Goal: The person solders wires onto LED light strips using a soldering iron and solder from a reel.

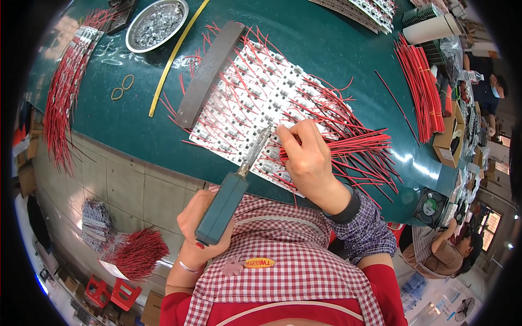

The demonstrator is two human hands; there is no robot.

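My left hand (198, 221) is closed round the handle of a dark green soldering gun (224, 205). Its metal tip reaches up to a white panel of small circuit boards (277, 89) on the table. Beside the tip, my right hand (311, 160) is closed, thumb and forefinger pinched together low over the panel. A bunch of red and black wires (361, 145) runs out to the right from under its palm. Thin wires stand out from many of the boards. A dark flat bar (211, 76) lies across the panel's left part.
On the green table (130, 117) are a metal bowl (182, 13) of silvery scraps, a yellow strip (176, 51), rubber bands (122, 87) and a wired-board bundle (70, 89). Red wire bundles (418, 87) and a small fan (430, 206) stand right. A co-worker (443, 250) sits beyond.
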